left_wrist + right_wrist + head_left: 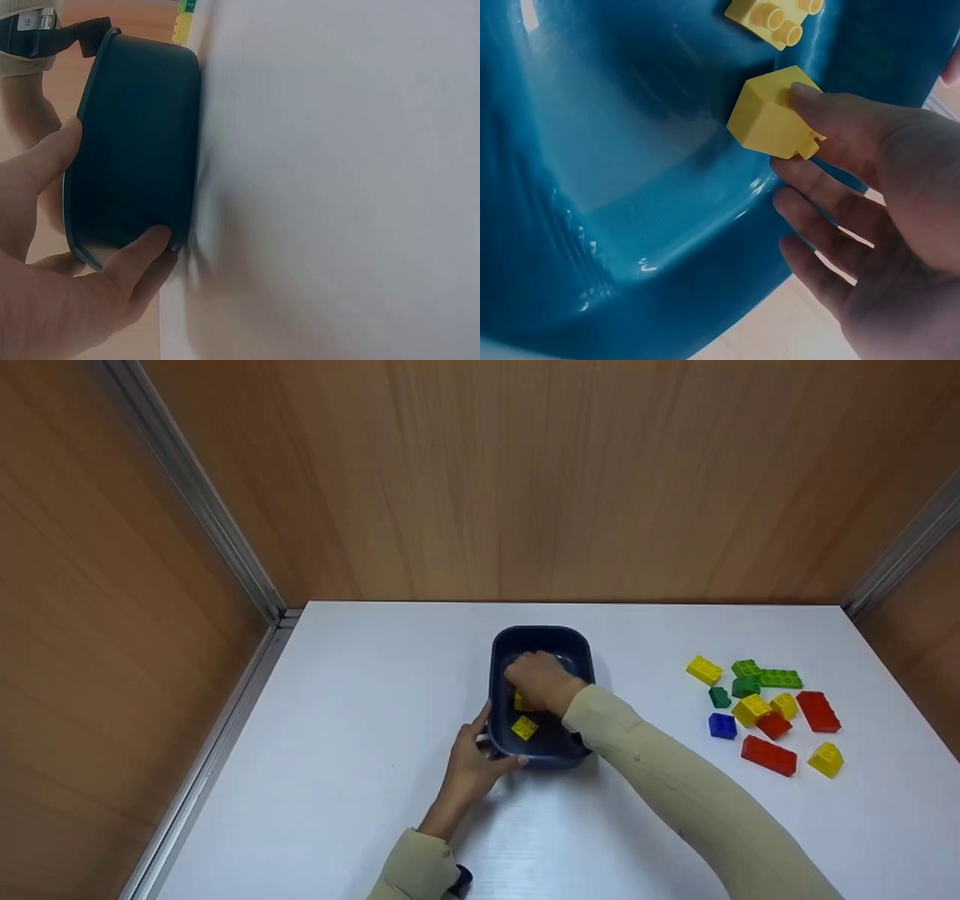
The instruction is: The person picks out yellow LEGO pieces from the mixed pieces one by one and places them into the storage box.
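A dark blue plastic bin (544, 637) stands on the white table. Its near left corner is held by my left hand (474, 765), thumb on the near side and fingers along the left side; the left wrist view shows the fingertips against the bin's outer wall (142, 142). Down inside the bin, my right hand (541, 681) pinches a yellow toy brick (772, 112) between thumb and index finger, the other fingers loosely bent. A second yellow brick (524, 727), with studs on top, lies on the bin's floor. In the head view the right hand covers part of the bin's inside.
Several loose toy bricks lie on the right of the table, among them a red brick (769, 755), a blue brick (722, 726), a light green brick (781, 679) and a yellow brick (705, 670). A wooden panel (495, 480) rises behind the table.
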A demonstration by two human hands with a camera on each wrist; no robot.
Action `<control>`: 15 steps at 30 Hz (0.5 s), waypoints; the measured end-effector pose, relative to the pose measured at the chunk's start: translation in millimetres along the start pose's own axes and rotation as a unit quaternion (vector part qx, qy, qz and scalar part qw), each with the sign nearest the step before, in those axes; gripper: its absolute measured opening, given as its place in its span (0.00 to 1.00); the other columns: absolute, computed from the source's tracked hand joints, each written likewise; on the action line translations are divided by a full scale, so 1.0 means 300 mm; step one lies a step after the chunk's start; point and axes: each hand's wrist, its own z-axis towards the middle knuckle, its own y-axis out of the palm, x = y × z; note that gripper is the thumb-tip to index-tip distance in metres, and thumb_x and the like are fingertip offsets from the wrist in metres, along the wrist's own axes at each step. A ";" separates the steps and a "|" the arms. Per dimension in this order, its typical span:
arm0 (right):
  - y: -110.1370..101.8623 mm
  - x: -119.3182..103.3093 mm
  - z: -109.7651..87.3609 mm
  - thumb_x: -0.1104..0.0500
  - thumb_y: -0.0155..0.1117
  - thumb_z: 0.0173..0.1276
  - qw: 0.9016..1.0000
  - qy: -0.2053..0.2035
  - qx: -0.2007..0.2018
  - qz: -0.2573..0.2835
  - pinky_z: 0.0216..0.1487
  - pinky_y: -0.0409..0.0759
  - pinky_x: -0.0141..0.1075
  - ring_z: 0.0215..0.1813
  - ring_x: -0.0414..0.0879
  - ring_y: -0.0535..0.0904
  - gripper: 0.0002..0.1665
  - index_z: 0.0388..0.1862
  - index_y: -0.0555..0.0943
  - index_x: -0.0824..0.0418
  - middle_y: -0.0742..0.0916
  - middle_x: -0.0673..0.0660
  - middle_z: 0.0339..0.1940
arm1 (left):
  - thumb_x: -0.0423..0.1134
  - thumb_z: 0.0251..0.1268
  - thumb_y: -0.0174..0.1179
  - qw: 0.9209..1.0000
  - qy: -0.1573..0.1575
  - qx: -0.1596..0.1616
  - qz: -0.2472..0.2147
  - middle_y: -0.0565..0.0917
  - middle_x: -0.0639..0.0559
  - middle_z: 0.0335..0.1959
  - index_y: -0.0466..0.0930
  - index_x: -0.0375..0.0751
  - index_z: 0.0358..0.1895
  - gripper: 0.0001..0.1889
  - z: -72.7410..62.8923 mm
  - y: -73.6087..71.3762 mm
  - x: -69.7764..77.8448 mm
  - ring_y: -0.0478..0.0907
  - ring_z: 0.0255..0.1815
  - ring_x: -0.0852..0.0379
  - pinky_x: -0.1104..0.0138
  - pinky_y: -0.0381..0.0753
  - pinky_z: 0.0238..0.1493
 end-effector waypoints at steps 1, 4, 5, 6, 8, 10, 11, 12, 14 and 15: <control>0.002 -0.002 0.001 0.65 0.75 0.69 1.000 -0.001 -0.001 -0.003 0.65 0.83 0.54 0.53 0.57 0.86 0.08 0.46 0.89 0.64 0.91 0.61 0.47 | 0.34 0.57 0.80 1.000 0.000 -0.001 0.000 0.69 0.34 0.66 0.52 0.41 0.86 0.56 -0.001 0.000 0.000 0.75 0.69 0.36 0.56 0.83 0.65; 0.005 -0.010 0.001 0.62 0.76 0.69 1.000 -0.001 -0.005 -0.008 0.63 0.85 0.52 0.51 0.56 0.87 0.08 0.45 0.89 0.64 0.91 0.61 0.45 | 0.34 0.58 0.79 1.000 0.002 -0.002 0.000 0.69 0.34 0.66 0.52 0.41 0.86 0.56 -0.002 0.001 0.001 0.75 0.69 0.36 0.56 0.83 0.65; 0.005 -0.013 0.001 0.62 0.76 0.69 1.000 -0.001 -0.008 -0.007 0.62 0.85 0.51 0.51 0.56 0.87 0.09 0.45 0.89 0.64 0.92 0.61 0.45 | 0.34 0.58 0.79 1.000 0.002 -0.003 0.000 0.69 0.34 0.66 0.52 0.41 0.86 0.56 -0.002 0.000 0.000 0.75 0.69 0.36 0.56 0.83 0.65; 0.004 -0.015 0.001 0.61 0.76 0.69 1.000 -0.001 -0.009 -0.007 0.62 0.86 0.51 0.50 0.56 0.88 0.09 0.45 0.89 0.64 0.92 0.61 0.45 | 0.33 0.58 0.79 1.000 0.002 -0.003 0.000 0.69 0.34 0.66 0.52 0.41 0.86 0.56 -0.002 0.000 0.000 0.75 0.69 0.36 0.56 0.83 0.65; 0.000 -0.017 -0.001 0.60 0.77 0.69 1.000 0.002 -0.014 -0.001 0.63 0.85 0.50 0.51 0.56 0.88 0.11 0.47 0.89 0.64 0.92 0.61 0.46 | 0.34 0.58 0.79 1.000 0.002 -0.003 0.002 0.69 0.34 0.66 0.53 0.42 0.86 0.56 -0.003 0.000 0.001 0.75 0.69 0.36 0.56 0.83 0.65; -0.006 -0.016 -0.004 0.59 0.78 0.68 1.000 0.009 -0.017 0.008 0.65 0.84 0.51 0.54 0.56 0.87 0.13 0.49 0.88 0.64 0.91 0.61 0.49 | 0.34 0.57 0.79 1.000 0.003 -0.002 0.009 0.70 0.34 0.65 0.53 0.42 0.86 0.56 -0.003 -0.001 0.000 0.75 0.69 0.36 0.55 0.83 0.66; -0.009 -0.015 -0.006 0.59 0.78 0.68 1.000 0.013 -0.019 0.015 0.66 0.83 0.52 0.55 0.56 0.86 0.15 0.50 0.88 0.64 0.91 0.61 0.50 | 0.34 0.57 0.80 1.000 0.003 -0.001 0.011 0.70 0.34 0.66 0.53 0.42 0.86 0.56 -0.003 -0.002 0.000 0.75 0.70 0.36 0.55 0.83 0.66; -0.014 -0.013 -0.008 0.59 0.78 0.68 0.999 0.018 -0.020 0.020 0.68 0.82 0.52 0.56 0.56 0.86 0.16 0.51 0.87 0.63 0.91 0.61 0.52 | 0.35 0.57 0.80 1.000 0.003 -0.001 0.013 0.70 0.34 0.66 0.53 0.42 0.86 0.56 -0.002 -0.002 -0.001 0.74 0.70 0.36 0.55 0.82 0.66; -0.022 -0.005 -0.014 0.60 0.77 0.69 0.999 0.026 -0.018 0.030 0.69 0.80 0.53 0.57 0.56 0.85 0.16 0.53 0.87 0.63 0.90 0.60 0.52 | 0.34 0.57 0.80 1.000 0.007 -0.001 0.017 0.70 0.34 0.65 0.53 0.40 0.86 0.56 0.000 -0.004 -0.002 0.75 0.69 0.35 0.54 0.82 0.66; -0.027 0.000 -0.017 0.60 0.76 0.70 0.999 0.027 -0.017 0.033 0.69 0.80 0.53 0.56 0.56 0.85 0.16 0.53 0.87 0.63 0.90 0.60 0.52 | 0.34 0.57 0.80 1.000 0.006 0.000 0.018 0.70 0.34 0.65 0.53 0.40 0.86 0.56 0.001 -0.004 -0.002 0.75 0.69 0.35 0.54 0.82 0.66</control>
